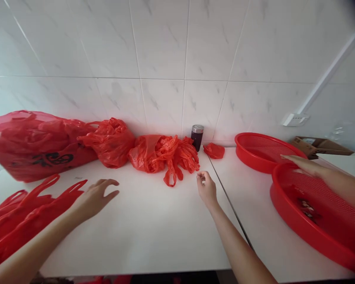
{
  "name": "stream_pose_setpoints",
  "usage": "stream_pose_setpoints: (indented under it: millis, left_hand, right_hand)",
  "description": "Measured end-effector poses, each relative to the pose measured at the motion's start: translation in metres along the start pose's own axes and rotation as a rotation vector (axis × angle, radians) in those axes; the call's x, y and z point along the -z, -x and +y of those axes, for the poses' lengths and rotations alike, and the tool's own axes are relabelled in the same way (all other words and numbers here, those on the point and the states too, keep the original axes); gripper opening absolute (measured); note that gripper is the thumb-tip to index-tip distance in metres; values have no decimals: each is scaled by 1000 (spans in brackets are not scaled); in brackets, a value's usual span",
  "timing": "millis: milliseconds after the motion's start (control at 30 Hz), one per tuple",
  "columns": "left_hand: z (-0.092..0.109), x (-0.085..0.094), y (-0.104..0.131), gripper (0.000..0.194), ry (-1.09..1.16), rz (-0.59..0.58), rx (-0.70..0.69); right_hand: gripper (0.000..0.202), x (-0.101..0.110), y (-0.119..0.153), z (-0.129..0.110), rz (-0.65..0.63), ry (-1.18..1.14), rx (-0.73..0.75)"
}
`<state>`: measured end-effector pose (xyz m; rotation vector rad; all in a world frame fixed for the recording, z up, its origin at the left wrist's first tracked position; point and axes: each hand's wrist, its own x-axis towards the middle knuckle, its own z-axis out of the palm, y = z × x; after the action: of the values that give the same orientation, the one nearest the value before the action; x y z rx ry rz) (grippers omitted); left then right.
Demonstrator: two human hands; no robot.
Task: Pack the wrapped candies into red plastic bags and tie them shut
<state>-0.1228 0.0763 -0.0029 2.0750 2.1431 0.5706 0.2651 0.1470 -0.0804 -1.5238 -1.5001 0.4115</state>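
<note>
My left hand (98, 194) hovers over the white table, thumb and fingers apart, holding nothing. Beside it on the left lie flat red plastic bags (26, 209) with their handles toward the wall. My right hand (207, 190) has its fingers curled, thumb and fingertip close together; whatever may be in the pinch is too small to make out. Just beyond that hand spreads a loose heap of crumpled red plastic bags (165, 156), one handle loop trailing toward me. A bunched red bag (111, 142) sits left of the heap.
A big stuffed red bag (41, 144) stands back left. Against the wall are a dark thermos (197, 138) and a small red bundle (214, 150). Another person's hand (309, 165) reaches over two red sieves (254, 161) on the right. A cardboard box (322, 146) is behind. A seam (230, 203) divides the tabletops.
</note>
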Motion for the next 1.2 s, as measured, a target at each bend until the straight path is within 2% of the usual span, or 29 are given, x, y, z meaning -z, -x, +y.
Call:
stream_pose_setpoints:
  millis: [100,167,267,400,533,633,767,833,933,1000,1067,1100,1200]
  left_hand:
    - [42,-23,-13,39,12,-154,-114]
    - [66,-36,-17,35,49,-215,-185]
    - [91,-55,-20,29,126,-279,-245]
    - [103,-75,-29,25,204,-327,-242]
    - [111,-84,-46,25,275,-344,-196]
    - [125,-86,-58,25,384,-280,-165]
    - [163,-82,-60,30,690,-147,-100]
    - [187,-77,-53,38,872,-112,-37]
    - [213,-69,-40,66,1108,-9,64]
    - [217,-64,-31,67,1198,5,73]
    - [210,-60,-21,44,1201,-68,76]
    - [204,-58,-16,36,1201,-114,89]
    - [183,-55,3,34,1336,-168,175]
  right_hand:
    - [26,7,-59,11,79,85,-46]
    - [29,10,-98,24,99,136,-86]
    - [27,11,-144,47,75,159,-128]
    - [26,9,-175,72,43,99,-186]
    - [28,15,-183,82,106,-49,-243]
    - [36,29,-175,72,208,-215,-220]
    - [32,51,-134,29,227,-445,-130]
    - [27,61,-102,0,141,-600,-91]
    - [24,72,-48,-40,-148,-1003,-110]
    - [27,78,-18,-54,-310,-1119,-156]
    - [29,82,1,-58,-383,-1118,-201]
    - [26,84,8,-56,-375,-1102,-216]
    - [9,89,18,-45,-230,-1076,-245]
